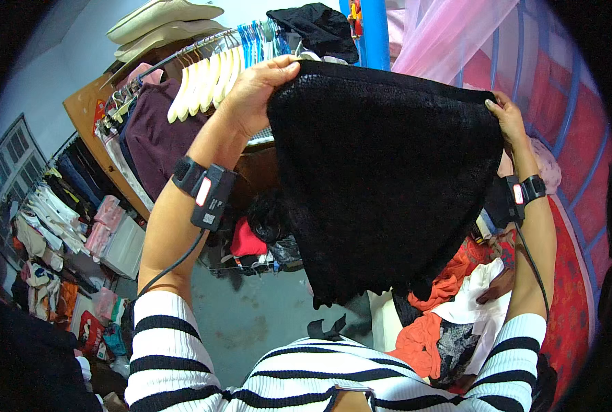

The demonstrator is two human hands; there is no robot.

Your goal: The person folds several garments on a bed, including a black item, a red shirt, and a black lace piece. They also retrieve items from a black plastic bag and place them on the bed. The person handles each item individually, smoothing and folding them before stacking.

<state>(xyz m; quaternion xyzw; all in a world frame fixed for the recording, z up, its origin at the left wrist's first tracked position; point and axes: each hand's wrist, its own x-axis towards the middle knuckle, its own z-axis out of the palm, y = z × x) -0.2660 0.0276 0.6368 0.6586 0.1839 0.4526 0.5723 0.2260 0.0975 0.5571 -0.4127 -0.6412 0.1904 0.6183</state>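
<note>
A black fabric garment (383, 180), possibly a skirt, hangs spread out in front of me. My left hand (265, 87) pinches its upper left corner. At the upper right corner, my right hand (509, 116) grips the same straight band. The cloth falls from this top edge to an uneven, ruffled hem. Both arms are raised and apart, so the band is stretched between them. Behind the left hand, cream hangers (205, 82) hang from a metal rail, with a bunch of blue hangers (257, 41) beside them.
A dark purple garment (156, 134) hangs left of the hangers. Orange and white clothes (424, 340) lie heaped at the lower right, near a red patterned bed cover (568, 288). Pink netting (450, 36) drapes from a bed frame. Storage boxes (115, 242) stand at left on the grey floor (234, 314).
</note>
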